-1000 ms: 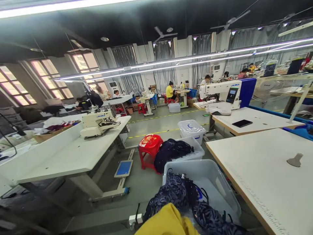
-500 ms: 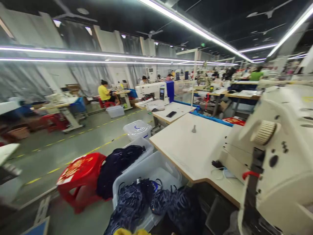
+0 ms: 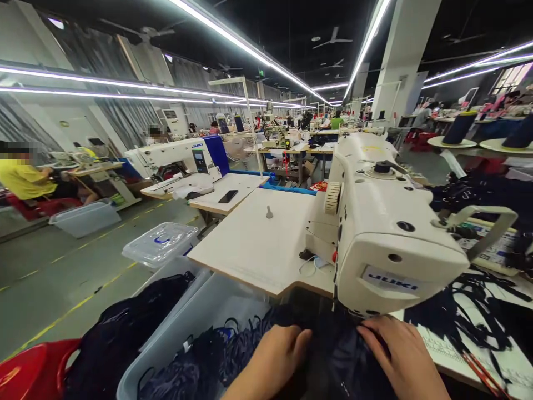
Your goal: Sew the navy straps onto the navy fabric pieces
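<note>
Navy fabric (image 3: 343, 350) lies below the head of a white JUKI sewing machine (image 3: 400, 261), between my two hands. My left hand (image 3: 278, 353) is closed at its left side; the fingertips are lost against the dark cloth. On the other side my right hand (image 3: 397, 347) grips the fabric close under the machine head, thumb and fingers drawn together. The needle area is hidden by the machine head. Left of my left hand, a clear plastic bin (image 3: 166, 339) holds a heap of navy strapped pieces (image 3: 195, 361).
A white tabletop (image 3: 254, 244) extends beyond the bin. Orange-handled scissors (image 3: 483, 372) and dark straps (image 3: 466, 305) lie at right. A lidded clear box (image 3: 160, 241) and a red stool (image 3: 35, 369) stand left. A person in yellow (image 3: 25, 178) sits farther off.
The view has swung right and onto the machine. Both my hands have come into view at the navy fabric; earlier neither clearly showed.
</note>
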A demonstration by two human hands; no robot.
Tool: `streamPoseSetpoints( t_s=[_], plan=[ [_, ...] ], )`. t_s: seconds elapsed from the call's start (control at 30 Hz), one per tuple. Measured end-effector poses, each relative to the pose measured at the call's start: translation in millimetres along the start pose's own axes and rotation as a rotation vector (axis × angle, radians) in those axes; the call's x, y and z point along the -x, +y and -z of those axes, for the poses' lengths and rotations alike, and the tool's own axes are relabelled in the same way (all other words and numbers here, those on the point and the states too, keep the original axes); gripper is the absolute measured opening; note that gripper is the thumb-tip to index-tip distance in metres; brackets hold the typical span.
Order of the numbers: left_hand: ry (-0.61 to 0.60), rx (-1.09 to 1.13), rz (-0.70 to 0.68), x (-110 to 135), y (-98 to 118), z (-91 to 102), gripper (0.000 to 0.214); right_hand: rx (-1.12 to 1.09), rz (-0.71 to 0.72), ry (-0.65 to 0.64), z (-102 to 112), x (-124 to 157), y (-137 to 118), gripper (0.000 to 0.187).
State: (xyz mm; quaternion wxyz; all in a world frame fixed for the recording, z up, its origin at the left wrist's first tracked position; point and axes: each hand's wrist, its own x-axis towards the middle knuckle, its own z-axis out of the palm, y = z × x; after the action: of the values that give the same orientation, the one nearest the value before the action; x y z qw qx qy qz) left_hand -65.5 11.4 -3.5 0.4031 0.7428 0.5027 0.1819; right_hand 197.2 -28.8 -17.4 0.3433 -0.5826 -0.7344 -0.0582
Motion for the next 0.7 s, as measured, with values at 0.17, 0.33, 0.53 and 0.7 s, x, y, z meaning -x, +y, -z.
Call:
streamPoseSetpoints(
  t_s=[0.17,0.33,0.53,0.7],
  plan=[
    [0.053,-0.330,-0.463,-3,8,-10.0,0.028,-0.380,-0.520,-0.160,-13,2,-9,0.028],
    [0.241,-0.982,-0.974,-7,38,-24.3,0.043,-0.775,-0.645,-0.186,-8,-9,-17,0.029],
    [0.192,-0.943,-0.842,-4,45,-22.3,0.047,-0.804,-0.604,-0.232,6,-10,-8,0.032],
    [0.206,-0.917,-0.818,-3,45,-17.3,0.048,-0.481,-0.584,-0.198,0,-6,2,0.033]
  ],
)
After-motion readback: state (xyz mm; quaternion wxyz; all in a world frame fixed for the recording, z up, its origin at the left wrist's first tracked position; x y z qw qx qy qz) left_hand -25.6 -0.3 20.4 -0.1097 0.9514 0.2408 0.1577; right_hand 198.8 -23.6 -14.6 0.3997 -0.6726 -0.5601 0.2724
